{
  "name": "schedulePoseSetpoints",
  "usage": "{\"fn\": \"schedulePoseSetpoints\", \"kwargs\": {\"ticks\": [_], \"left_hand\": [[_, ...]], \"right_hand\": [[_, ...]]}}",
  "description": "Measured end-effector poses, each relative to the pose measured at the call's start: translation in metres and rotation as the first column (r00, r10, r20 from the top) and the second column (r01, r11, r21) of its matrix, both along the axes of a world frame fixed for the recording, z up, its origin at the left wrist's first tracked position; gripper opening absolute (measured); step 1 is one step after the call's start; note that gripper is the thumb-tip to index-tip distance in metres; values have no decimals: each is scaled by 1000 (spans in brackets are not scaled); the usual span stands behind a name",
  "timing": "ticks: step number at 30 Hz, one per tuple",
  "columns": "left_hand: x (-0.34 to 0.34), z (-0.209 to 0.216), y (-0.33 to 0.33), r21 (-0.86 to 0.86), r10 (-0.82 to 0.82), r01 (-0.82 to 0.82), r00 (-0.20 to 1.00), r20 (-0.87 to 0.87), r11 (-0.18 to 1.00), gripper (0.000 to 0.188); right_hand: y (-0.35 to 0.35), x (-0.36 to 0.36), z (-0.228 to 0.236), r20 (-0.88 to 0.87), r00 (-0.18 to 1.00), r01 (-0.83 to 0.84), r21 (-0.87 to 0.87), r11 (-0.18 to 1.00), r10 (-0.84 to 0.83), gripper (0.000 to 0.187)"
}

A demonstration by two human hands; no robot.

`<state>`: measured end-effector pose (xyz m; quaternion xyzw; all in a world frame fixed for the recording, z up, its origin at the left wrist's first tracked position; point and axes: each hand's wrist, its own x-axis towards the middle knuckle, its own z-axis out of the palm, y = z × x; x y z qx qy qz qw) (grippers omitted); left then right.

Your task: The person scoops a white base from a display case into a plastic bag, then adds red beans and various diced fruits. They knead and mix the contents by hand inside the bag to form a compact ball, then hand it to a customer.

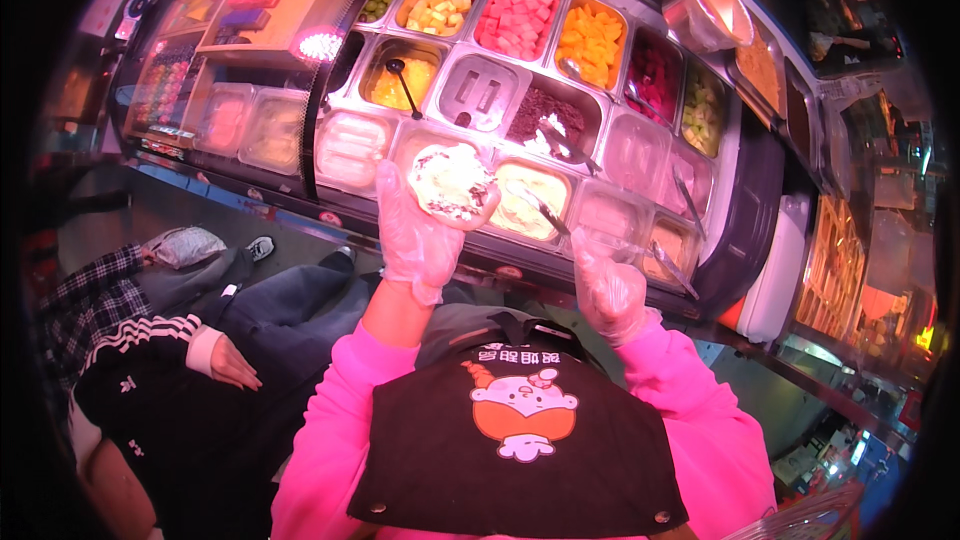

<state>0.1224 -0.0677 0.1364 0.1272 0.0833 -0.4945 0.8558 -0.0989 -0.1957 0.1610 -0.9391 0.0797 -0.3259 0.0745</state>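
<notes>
left hand (418,230): gloved, fingers cupped under cream-topped wrap (452,180), held over topping counter (750,210) | right hand (607,292): gloved, fingers loosely curled, holding nothing, near tongs (538,207)

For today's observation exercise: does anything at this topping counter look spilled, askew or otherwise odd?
Nothing stands out. The gloved left hand holds a cream-topped round level, the right hand is empty, and the fruit trays sit in their slots with no visible spill.
</notes>
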Motion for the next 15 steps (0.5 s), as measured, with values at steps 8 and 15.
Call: {"fn": "schedulePoseSetpoints", "kwargs": {"ticks": [8, 15], "left_hand": [[32, -20, 20, 105, 162, -157, 986, -37, 982, 76], [75, -5, 91, -59, 127, -130, 991, -44, 990, 72]], "right_hand": [[-4, -11, -34, -228, 960, -110, 219, 970, 160, 40], [-61, -12, -107, -775, 632, 723, 599, 343, 21, 24]]}}
